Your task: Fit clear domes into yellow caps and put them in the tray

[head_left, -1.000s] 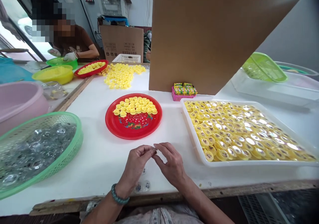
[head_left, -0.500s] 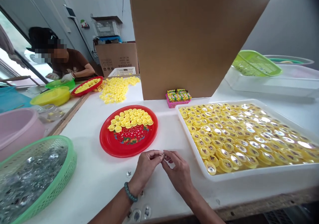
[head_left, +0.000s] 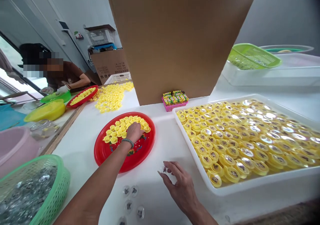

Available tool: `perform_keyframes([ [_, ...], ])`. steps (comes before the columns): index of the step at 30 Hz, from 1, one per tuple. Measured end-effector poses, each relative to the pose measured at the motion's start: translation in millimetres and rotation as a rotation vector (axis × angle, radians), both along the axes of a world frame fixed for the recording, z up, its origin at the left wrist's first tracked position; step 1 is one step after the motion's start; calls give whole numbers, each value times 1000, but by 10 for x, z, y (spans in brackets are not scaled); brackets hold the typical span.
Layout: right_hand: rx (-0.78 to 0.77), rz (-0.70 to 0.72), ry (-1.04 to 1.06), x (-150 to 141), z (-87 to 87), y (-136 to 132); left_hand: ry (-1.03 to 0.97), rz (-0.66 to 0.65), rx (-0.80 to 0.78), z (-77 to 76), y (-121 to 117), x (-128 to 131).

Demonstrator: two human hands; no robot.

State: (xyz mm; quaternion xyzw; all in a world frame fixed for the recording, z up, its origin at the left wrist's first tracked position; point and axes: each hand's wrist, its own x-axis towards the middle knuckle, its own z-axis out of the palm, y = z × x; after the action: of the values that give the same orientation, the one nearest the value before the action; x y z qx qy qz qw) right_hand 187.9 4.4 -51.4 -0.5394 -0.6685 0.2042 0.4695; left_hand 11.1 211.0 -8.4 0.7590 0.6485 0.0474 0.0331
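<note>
My left hand [head_left: 134, 132], with a bead bracelet on its wrist, reaches over the red round tray [head_left: 102, 155]. Its fingers are curled down among small yellow plastic caps [head_left: 118, 128], and the fingertips are hidden. Above the white table in front of me, my right hand [head_left: 178, 181] pinches a small clear disc [head_left: 163, 168] with a dark print between thumb and fingers. Several clear printed discs [head_left: 128, 205] lie on the table between my forearms. Right of my right hand stands a white tray [head_left: 197, 171] full of yellow caps with printed clear tops [head_left: 231, 171].
A green basket [head_left: 63, 181] of clear pieces stands at left, near a pink basin [head_left: 17, 148]. A cardboard sheet [head_left: 180, 41] rises behind a pink basket [head_left: 172, 107] of small packets. Loose yellow caps [head_left: 112, 96] lie farther back. A gloved co-worker [head_left: 67, 75] sits at far left.
My hands were together over the table and have parted. My left hand has moved forward onto the caps in the red tray. The right stays near its place with the disc. The view has shifted.
</note>
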Motion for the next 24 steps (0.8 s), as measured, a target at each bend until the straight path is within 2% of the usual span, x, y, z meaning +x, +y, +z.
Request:
perform_keyframes([
  [5,4,13,-21,5,-7,-12,20,-31,-22,-61,-70,-1],
  [11,25,25,-40,-24,17,-7,-37,-52,-6,-18,-245,-100],
  [20,8,43,-60,-22,-5,4,-125,-18,-15,-134,-211,-61],
  [24,14,47,-36,-24,-5,4,-156,7,-2,-72,-301,-54],
])
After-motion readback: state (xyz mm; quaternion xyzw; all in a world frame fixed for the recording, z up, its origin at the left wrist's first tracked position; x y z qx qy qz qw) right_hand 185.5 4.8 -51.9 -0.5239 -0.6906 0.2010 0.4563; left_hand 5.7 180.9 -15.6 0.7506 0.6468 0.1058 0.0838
